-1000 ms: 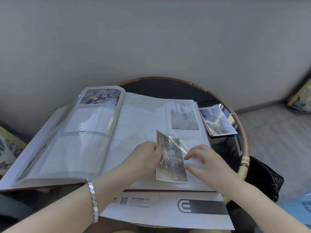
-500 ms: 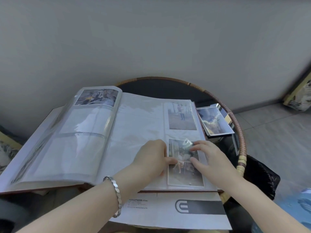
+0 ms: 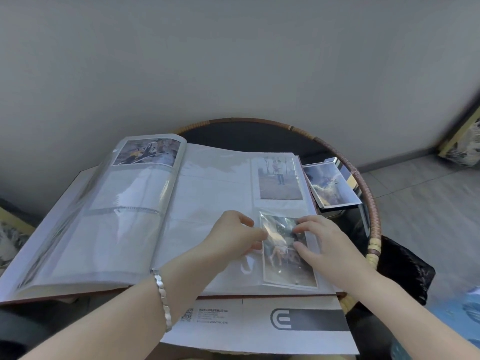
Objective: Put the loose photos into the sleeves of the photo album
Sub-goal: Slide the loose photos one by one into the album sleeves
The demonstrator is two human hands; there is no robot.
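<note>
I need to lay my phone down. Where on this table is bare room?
Bare dark tabletop shows behind the album, up to the rattan rim. The right side is crowded: the photo stack lies beside the album. A white box fills the near edge.

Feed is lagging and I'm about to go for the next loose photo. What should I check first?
1. Seating: photo fully inside lower-right sleeve: cannot tell; film over its top is crinkled.
2. Release: right hand off the photo: not ok; fingertips press on it.
3. Release: left hand clear: cannot tell; thumb sits at the photo's left edge.
4. Supply: loose photos beside the album: ok.
5. Album open at this page: ok.
</note>
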